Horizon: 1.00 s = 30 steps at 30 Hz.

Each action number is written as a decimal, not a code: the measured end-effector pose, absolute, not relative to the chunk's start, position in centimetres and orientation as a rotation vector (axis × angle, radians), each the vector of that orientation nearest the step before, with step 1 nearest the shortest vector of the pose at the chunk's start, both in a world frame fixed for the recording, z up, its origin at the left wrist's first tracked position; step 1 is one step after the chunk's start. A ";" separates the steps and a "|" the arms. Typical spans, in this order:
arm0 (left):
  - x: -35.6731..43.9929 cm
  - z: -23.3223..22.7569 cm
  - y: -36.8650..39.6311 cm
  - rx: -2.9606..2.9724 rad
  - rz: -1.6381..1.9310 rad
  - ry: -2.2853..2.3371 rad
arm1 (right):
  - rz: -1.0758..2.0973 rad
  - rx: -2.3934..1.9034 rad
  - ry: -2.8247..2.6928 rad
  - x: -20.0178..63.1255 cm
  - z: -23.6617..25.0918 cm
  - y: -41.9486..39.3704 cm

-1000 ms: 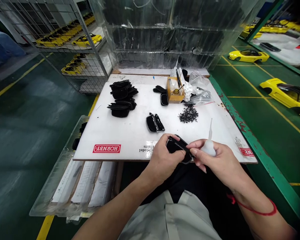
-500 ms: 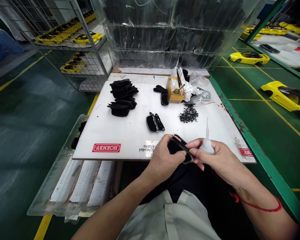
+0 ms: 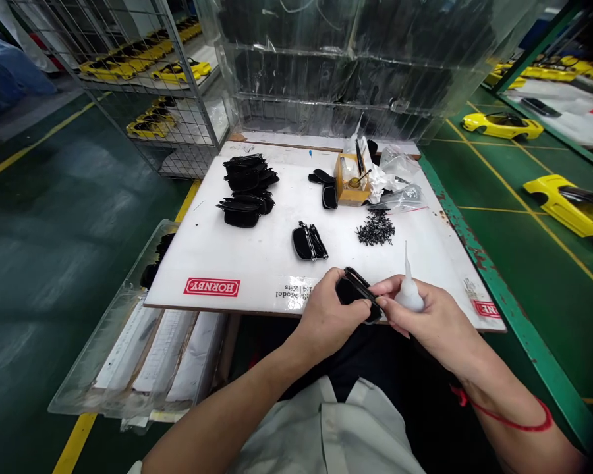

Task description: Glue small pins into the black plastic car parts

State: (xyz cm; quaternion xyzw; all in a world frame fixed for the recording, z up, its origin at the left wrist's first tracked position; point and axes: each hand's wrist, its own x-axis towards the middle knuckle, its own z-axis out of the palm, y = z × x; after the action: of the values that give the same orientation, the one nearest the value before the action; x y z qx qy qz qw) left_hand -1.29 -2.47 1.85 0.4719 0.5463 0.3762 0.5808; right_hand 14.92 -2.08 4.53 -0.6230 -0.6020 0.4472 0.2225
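My left hand (image 3: pixel 332 309) is closed on a glossy black moulded part (image 3: pixel 350 289) at the table's front edge, its thumb lying across it. My right hand (image 3: pixel 420 309) carries a white squeeze bottle (image 3: pixel 409 294) against its palm, the long thin nozzle pointing up. The thumb and forefinger of that hand pinch the near right edge of the same black part; whether a small piece sits between them is hidden. Just beyond, a similar black part (image 3: pixel 303 243) lies on the white board, beside a heap of tiny black pieces (image 3: pixel 375 228).
Stacks of black parts (image 3: pixel 243 209) stand at the board's left. A small wooden box (image 3: pixel 352 193) with tools sits at the back, near crumpled plastic bags (image 3: pixel 400 196). A clear tray (image 3: pixel 79 388) is below left, a wire rack (image 3: pixel 178 85) behind it. Yellow car bodies (image 3: pixel 573 204) are at right.
The view has shifted slightly. Both hands keep hold of the black part, and the right fingers have curled in closer at its edge; the squeeze bottle stays in the right hand.
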 end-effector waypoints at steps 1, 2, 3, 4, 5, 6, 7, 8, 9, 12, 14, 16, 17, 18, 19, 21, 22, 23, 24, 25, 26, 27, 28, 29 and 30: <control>-1.2 1.9 -2.4 1.100 0.876 1.290 | 1.180 -1.712 -1.706 14.9 4.5 -2.1; -1.1 1.9 -2.4 1.098 0.874 1.300 | 1.117 -1.697 -1.756 14.9 4.5 -2.1; -1.1 1.9 -2.3 1.096 0.875 1.310 | 1.042 -1.673 -1.815 14.8 4.5 -2.2; -1.0 1.8 -2.3 1.095 0.877 1.318 | 0.956 -1.645 -1.883 14.8 4.4 -2.3; -1.0 1.7 -2.2 1.095 0.881 1.322 | 0.861 -1.613 -1.960 14.7 4.4 -2.3; -1.0 1.6 -2.2 1.094 0.888 1.323 | 0.761 -1.577 -2.038 14.7 4.3 -2.4; -0.9 1.5 -2.1 1.095 0.898 1.319 | 0.666 -1.542 -2.113 14.6 4.2 -2.6; -0.9 1.4 -2.1 1.094 0.907 1.316 | 0.582 -1.510 -2.179 14.6 4.0 -2.7; -0.9 1.3 -2.0 1.092 0.916 1.311 | 0.515 -1.483 -2.236 14.6 3.9 -2.8; -0.8 0.8 -1.9 1.073 0.933 1.308 | 0.412 -1.432 -2.359 14.4 3.6 -3.3; -0.8 0.7 -1.8 1.058 0.932 1.306 | 0.397 -1.441 -2.404 14.3 3.6 -3.5; -0.9 0.7 -1.8 1.044 0.924 1.296 | 0.421 -1.451 -2.411 14.2 3.8 -3.4; -1.0 0.8 -1.8 1.038 0.918 1.286 | 0.454 -1.446 -2.397 14.3 4.0 -3.3; -1.2 0.9 -1.8 1.033 0.912 1.270 | 0.506 -1.437 -2.375 14.4 4.3 -3.0; -1.4 1.1 -1.8 1.027 0.910 1.250 | 0.575 -1.433 -2.343 14.5 4.5 -2.6; -1.8 1.6 -1.8 1.009 0.909 1.197 | 0.736 -1.469 -2.250 15.0 5.0 -1.4; -2.0 1.9 -1.8 0.992 0.900 1.171 | 0.803 -1.507 -2.192 15.4 5.2 -0.6; -2.2 2.2 -1.7 0.971 0.888 1.150 | 0.843 -1.549 -2.134 15.7 5.2 0.3; -2.4 2.4 -1.6 0.951 0.876 1.135 | 0.851 -1.588 -2.080 16.0 5.2 1.3; -2.6 2.6 -1.5 0.936 0.861 1.125 | 0.823 -1.620 -2.041 16.3 5.0 2.4; -2.7 2.8 -1.5 0.927 0.849 1.121 | 0.762 -1.634 -2.024 16.5 4.7 3.5; -2.8 2.9 -1.4 0.925 0.844 1.119 | 0.689 -1.644 -2.034 16.7 4.3 4.7; -2.9 2.9 -1.4 0.924 0.843 1.118 | 0.600 -1.651 -2.071 16.7 3.8 5.8; -3.0 2.9 -1.4 0.916 0.839 1.114 | 0.503 -1.660 -2.127 16.6 3.3 6.8; -3.1 2.9 -1.5 0.897 0.829 1.109 | 0.420 -1.673 -2.178 16.5 2.9 7.7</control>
State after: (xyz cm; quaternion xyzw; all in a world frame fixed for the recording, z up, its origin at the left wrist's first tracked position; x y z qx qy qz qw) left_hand -3.09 -1.49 2.86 0.3993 0.4939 0.3690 0.6786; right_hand 16.45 7.67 2.87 -0.5922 -0.7711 0.1487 0.1805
